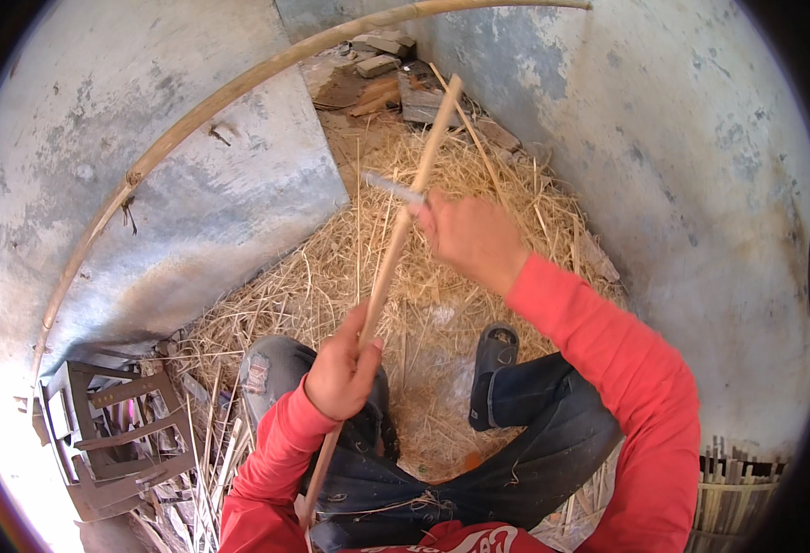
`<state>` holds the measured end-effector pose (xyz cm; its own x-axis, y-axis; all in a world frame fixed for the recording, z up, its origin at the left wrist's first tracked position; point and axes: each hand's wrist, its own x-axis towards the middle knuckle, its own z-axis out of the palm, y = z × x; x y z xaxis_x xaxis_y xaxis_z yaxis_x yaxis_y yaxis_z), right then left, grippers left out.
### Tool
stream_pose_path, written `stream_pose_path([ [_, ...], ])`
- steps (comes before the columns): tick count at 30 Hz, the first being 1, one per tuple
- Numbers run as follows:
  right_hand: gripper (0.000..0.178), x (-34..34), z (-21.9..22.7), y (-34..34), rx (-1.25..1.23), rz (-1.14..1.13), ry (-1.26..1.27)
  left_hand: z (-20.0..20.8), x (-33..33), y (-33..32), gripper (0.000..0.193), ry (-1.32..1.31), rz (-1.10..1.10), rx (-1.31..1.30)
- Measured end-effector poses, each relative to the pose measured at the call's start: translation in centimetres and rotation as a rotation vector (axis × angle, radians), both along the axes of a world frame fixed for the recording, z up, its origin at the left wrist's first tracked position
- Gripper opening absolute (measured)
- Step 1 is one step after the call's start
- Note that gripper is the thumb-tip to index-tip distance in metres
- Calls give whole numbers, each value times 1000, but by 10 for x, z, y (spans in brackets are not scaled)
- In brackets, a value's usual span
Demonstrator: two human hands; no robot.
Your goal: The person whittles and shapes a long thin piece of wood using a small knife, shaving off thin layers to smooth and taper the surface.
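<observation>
My left hand [342, 369] grips a long pale bamboo strip [414, 198] near its lower part, above my left knee. The strip slants up and away toward the far wall. My right hand [471, 238] is closed on a knife whose grey blade [392, 188] lies across the strip, pointing left. Both arms wear red sleeves. I sit with knees in dark jeans over a floor of straw.
A long curved bamboo pole [193, 120] leans along the concrete wall at left. A dark slatted crate [114, 433] stands at lower left. Bricks and wood scraps [382, 69] lie at the far end. Straw [331, 276] covers the floor. Split bamboo strips [732, 488] stand at lower right.
</observation>
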<state>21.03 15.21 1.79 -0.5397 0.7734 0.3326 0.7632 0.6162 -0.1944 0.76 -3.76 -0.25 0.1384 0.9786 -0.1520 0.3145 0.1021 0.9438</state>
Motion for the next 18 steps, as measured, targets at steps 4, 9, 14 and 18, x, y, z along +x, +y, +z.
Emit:
stream_pose_path([
  [4, 45, 23, 16, 22, -200, -4, 304, 13, -1, -1, 52, 106, -16, -47],
  [9, 47, 48, 29, 24, -407, -27, 574, 1, -5, 5, 48, 40, 32, 103],
  [14, 44, 54, 29, 23, -400, 15, 705, -8, -6, 11, 47, 1, 5, 169],
  [18, 38, 56, 31, 26, -360, -4, 688, -4, -4, 12, 47, -15, 6, 144],
])
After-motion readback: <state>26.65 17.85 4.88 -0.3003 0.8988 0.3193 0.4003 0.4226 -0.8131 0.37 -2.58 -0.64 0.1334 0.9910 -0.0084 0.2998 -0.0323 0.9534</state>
